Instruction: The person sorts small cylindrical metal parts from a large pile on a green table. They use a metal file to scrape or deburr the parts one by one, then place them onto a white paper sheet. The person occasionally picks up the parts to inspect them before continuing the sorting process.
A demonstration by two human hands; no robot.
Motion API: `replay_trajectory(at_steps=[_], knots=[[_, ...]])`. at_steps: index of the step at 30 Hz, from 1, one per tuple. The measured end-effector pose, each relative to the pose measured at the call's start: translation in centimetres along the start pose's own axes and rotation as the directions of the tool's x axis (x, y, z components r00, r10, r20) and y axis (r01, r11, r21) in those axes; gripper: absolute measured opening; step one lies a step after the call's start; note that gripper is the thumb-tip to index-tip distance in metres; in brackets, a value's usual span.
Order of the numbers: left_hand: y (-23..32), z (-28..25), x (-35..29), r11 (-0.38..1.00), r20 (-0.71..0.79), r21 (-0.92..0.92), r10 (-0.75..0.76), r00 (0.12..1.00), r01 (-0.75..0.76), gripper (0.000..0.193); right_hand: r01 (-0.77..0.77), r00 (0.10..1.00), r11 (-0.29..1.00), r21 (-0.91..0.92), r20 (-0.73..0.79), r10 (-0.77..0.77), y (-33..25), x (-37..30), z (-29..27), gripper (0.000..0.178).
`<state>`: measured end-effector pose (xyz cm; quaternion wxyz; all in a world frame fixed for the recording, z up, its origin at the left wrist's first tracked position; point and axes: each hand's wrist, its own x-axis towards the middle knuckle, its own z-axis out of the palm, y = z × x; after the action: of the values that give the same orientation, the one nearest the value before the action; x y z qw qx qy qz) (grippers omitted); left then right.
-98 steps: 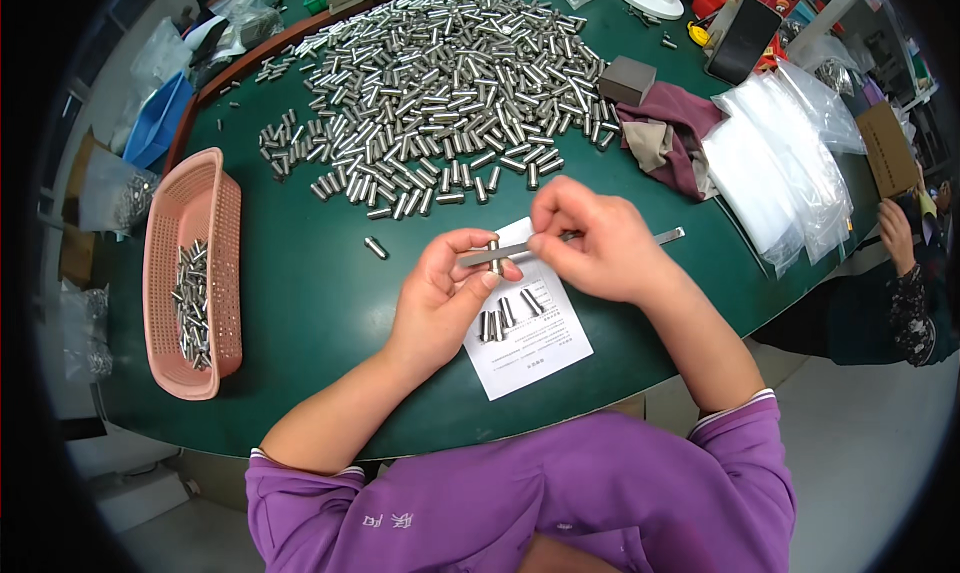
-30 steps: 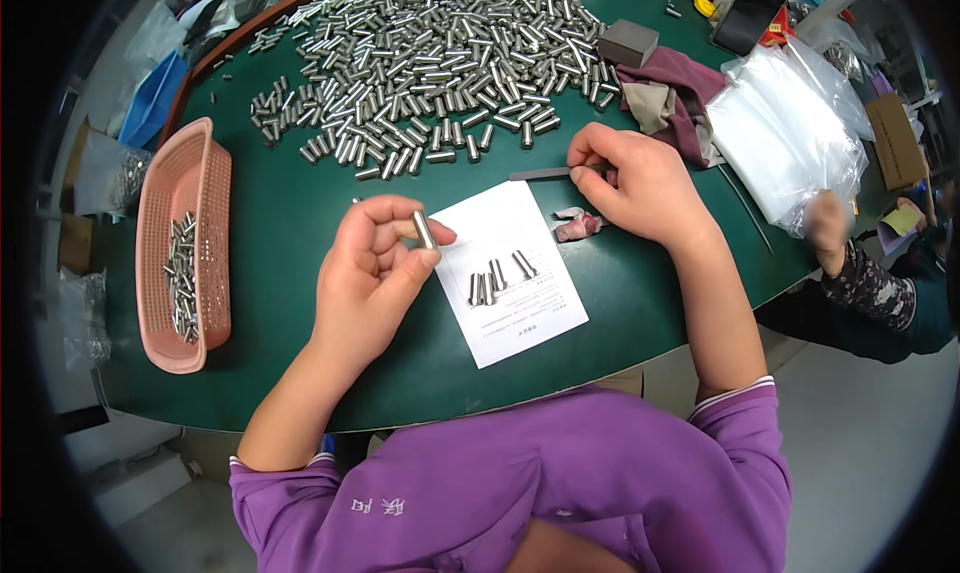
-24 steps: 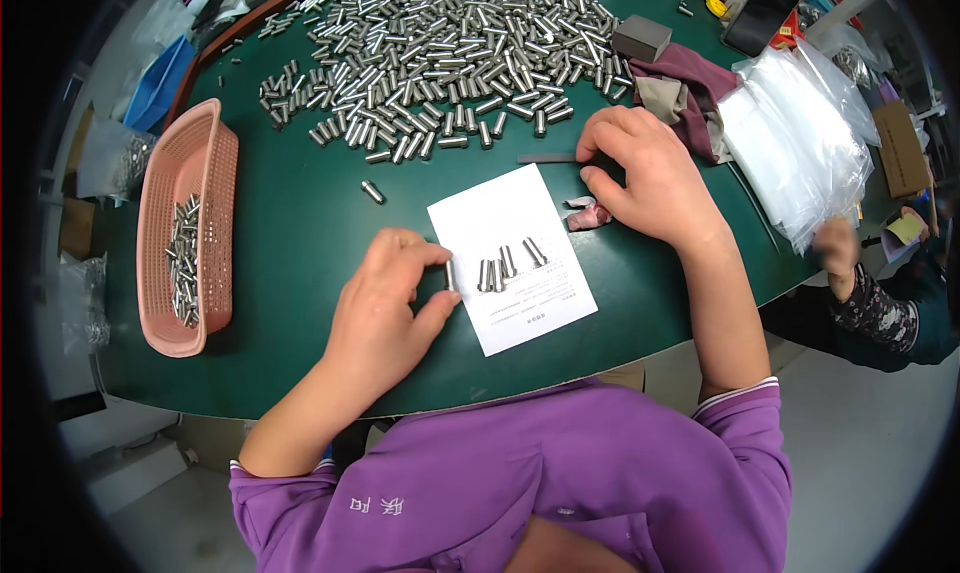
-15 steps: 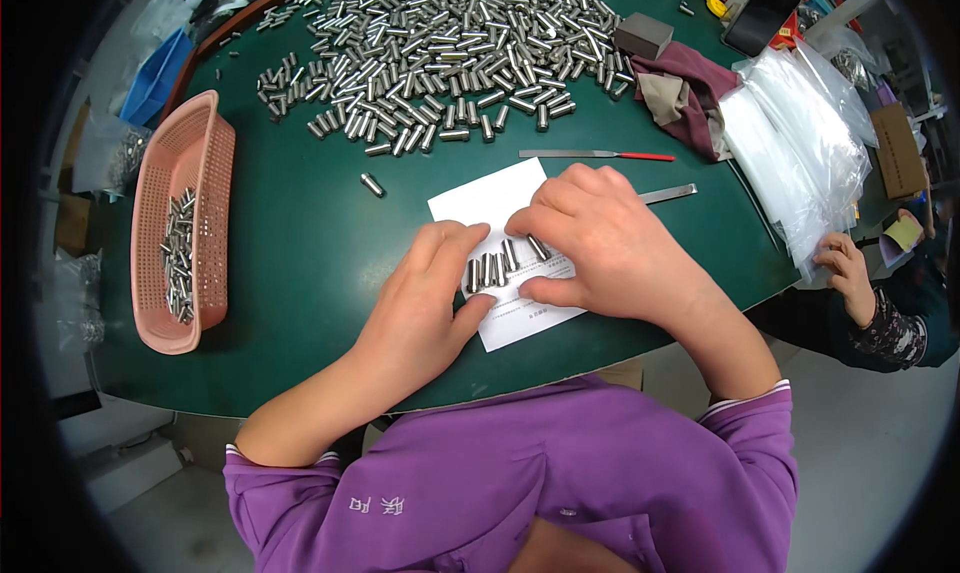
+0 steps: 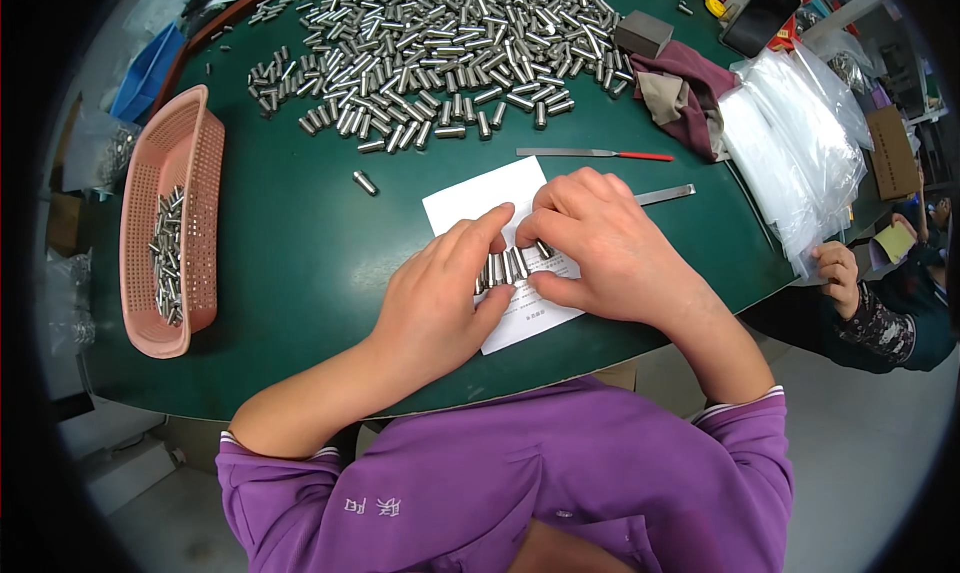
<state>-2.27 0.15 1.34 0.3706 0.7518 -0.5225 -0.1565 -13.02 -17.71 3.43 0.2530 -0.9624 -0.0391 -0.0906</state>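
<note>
Several short shiny metal pins [image 5: 507, 266] stand side by side in a row on a white printed sheet [image 5: 475, 200]. My left hand [image 5: 435, 283] curves round the left end of this row, its thumb at the near ends and its fingers over the far side. From the right, my right hand [image 5: 610, 248] has thumb and fingers bent round the right end, at a tilted pin [image 5: 543, 250]. Its fingertips are partly hidden behind the hand. A single loose pin [image 5: 365, 183] lies on the green table left of the sheet.
A big heap of pins [image 5: 440, 53] covers the far table. At the left is a pink basket [image 5: 207, 273] holding pins. A red-handled file [image 5: 600, 154], a metal strip [image 5: 665, 194], a cloth [image 5: 690, 98] and plastic bags [image 5: 785, 163] lie rightward. Another person's hand [image 5: 838, 278] touches the bags.
My left hand has moved right and closed in over the row, covering its left end. The pins sit closer to my right hand, which has barely moved.
</note>
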Motion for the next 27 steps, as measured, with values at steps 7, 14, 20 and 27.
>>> replay_trajectory(at_steps=[7,14,20,27], knots=[[-0.4,0.3,0.1,1.000,-0.068,-0.012,0.016,0.998,-0.017,0.073,0.003,0.999,1.000,0.004,-0.035,-0.003,0.2,-0.3,-0.1,0.031],[-1.3,0.3,0.2,0.884,-0.136,-0.467,-0.045,0.990,-0.024,0.068,-0.060,0.994,0.997,0.056,-0.089,0.065,0.4,-0.6,-1.1,0.040],[-1.5,0.1,0.6,0.566,-0.030,-0.817,-0.239,0.971,0.114,0.064,-0.100,0.986,0.994,0.031,-0.128,0.103,0.7,-0.6,-1.7,0.040],[-2.1,0.2,0.7,0.472,-0.007,-0.871,-0.288,0.958,0.135,0.063,-0.180,0.967,0.984,0.002,-0.184,0.178,1.2,0.1,-2.2,0.031]])
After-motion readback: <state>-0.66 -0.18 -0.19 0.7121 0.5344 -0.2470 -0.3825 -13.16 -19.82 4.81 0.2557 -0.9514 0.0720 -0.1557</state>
